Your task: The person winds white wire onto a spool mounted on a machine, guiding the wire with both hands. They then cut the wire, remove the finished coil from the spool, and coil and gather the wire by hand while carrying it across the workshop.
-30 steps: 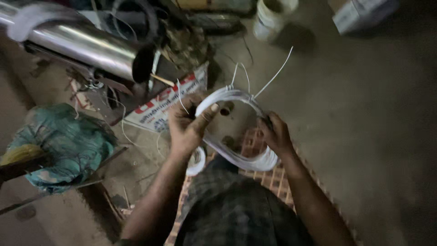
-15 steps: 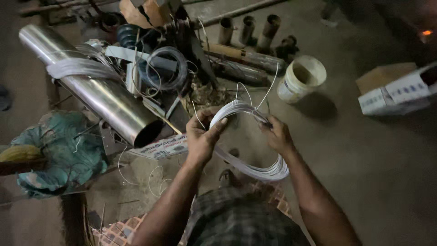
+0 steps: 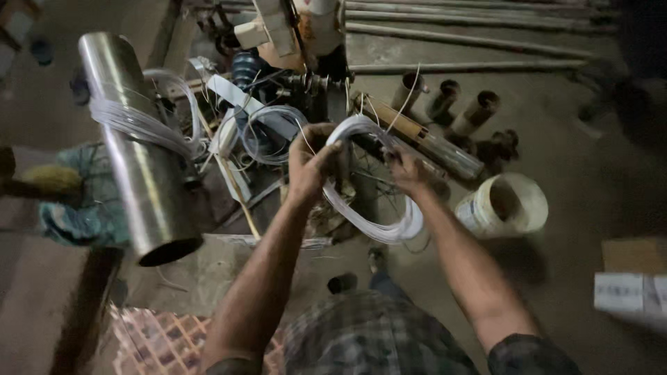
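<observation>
Hands mid-frame: left hand [image 3: 310, 161] clenched on upper-left arc of white wire coil [image 3: 368, 208], right hand [image 3: 405, 169] pinching its right side. Coil's long axis slants toward lower right, above bucket [image 3: 504, 206].

Lighting's rough here. The right hand [image 3: 406, 170] is motion-blurred, so can't tell how its fingers grip the white wire coil [image 3: 368, 180]. The coil's top edge disappears behind the left hand [image 3: 313, 160]. Top right corner is just a dark blur. The cardboard box [image 3: 632, 281] is cut off by the right edge, and the machine [image 3: 299, 31] by the top.
</observation>
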